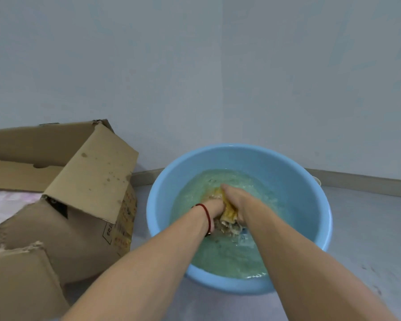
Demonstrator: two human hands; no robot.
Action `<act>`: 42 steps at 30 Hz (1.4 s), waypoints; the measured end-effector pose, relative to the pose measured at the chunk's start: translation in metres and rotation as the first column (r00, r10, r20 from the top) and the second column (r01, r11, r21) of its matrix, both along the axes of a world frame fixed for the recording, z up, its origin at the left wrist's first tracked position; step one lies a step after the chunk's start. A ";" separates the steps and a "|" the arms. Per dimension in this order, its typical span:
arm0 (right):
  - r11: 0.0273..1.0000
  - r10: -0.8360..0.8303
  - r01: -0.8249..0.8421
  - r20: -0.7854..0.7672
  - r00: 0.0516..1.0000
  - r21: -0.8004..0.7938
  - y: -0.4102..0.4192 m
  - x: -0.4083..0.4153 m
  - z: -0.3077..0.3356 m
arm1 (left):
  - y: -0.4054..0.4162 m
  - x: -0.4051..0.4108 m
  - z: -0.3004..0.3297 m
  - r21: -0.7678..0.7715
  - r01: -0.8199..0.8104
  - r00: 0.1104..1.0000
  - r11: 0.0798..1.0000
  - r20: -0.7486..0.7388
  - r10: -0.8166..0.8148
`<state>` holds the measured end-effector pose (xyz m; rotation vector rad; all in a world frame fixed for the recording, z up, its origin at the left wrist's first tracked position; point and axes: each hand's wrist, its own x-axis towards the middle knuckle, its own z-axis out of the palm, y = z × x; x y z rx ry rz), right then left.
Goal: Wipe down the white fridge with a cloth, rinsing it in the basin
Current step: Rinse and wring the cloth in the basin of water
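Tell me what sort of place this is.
Probably a bare room corner in a home: a blue basin on the floor, plain walls with a skirting board, an opened cardboard box alongside.

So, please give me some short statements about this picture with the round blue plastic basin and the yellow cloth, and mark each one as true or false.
1. Both the left hand and the right hand grip the yellow cloth. True.
2. The round blue plastic basin is dry inside. False: it holds water, rippled around the hands.
3. A red string bracelet is on the right wrist. False: it is on the left wrist.
4. A brown cardboard box with open flaps lies to the left of the basin. True.
5. The basin stands on a table. False: it stands on the grey floor, near the corner of the pale walls.
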<state>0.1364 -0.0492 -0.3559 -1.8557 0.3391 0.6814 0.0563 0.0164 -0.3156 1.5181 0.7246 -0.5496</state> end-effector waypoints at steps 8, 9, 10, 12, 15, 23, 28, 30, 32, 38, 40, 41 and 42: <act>0.678 0.495 -0.156 0.289 0.819 -0.719 -0.033 -0.018 0.039 | 0.019 0.003 -0.003 0.119 0.174 0.985 0.978 -0.027 -0.172; 0.628 0.531 -0.128 0.303 0.792 -0.768 -0.040 -0.014 0.042 | 0.024 0.004 -0.003 0.118 0.173 0.985 0.978 -0.019 -0.172; 0.601 0.544 -0.114 0.300 0.784 -0.791 -0.047 -0.011 0.043 | 0.028 0.003 -0.001 0.149 0.155 0.988 0.977 -0.009 -0.155; 0.595 0.504 -0.088 0.286 0.815 -0.799 -0.057 -0.002 0.038 | 0.036 0.008 -0.006 0.297 0.141 0.989 0.944 -0.001 -0.148; 0.630 0.402 -0.142 0.164 0.901 -0.763 -0.050 -0.004 0.030 | 0.032 0.014 -0.012 0.429 0.032 0.997 0.903 0.046 -0.057; 0.999 -0.034 0.034 0.008 0.999 0.037 -0.004 -0.025 0.037 | 0.005 0.022 -0.017 0.025 -0.274 0.958 0.962 0.095 0.270; 0.879 0.253 -0.088 0.302 0.919 -0.468 -0.008 -0.024 0.038 | 0.007 0.016 -0.008 0.133 -0.098 0.986 0.986 0.146 0.078; 0.702 0.480 -0.102 0.362 0.799 -0.705 -0.025 -0.021 0.036 | 0.010 0.013 -0.008 0.282 0.006 0.994 0.959 0.101 -0.036; 0.540 0.643 -0.091 0.341 0.686 -0.836 -0.035 -0.017 0.033 | 0.018 0.014 -0.008 0.416 0.074 0.987 0.906 0.101 -0.127; 0.472 0.442 0.012 0.248 0.862 -0.882 -0.034 -0.019 0.025 | 0.029 0.017 -0.007 0.458 0.075 0.996 0.886 0.018 -0.093; 0.544 0.359 -0.107 0.115 0.926 -0.832 -0.028 -0.022 0.020 | 0.022 0.021 -0.010 0.363 0.063 0.998 0.930 -0.002 -0.067; 0.597 0.331 -0.142 0.081 0.940 -0.790 -0.022 -0.021 0.020 | 0.019 0.026 -0.016 0.294 0.002 1.000 0.956 -0.009 0.001; 0.682 0.300 -0.153 0.083 0.950 -0.715 -0.016 -0.018 0.020 | 0.014 0.026 -0.014 0.232 -0.076 0.996 0.970 -0.020 0.083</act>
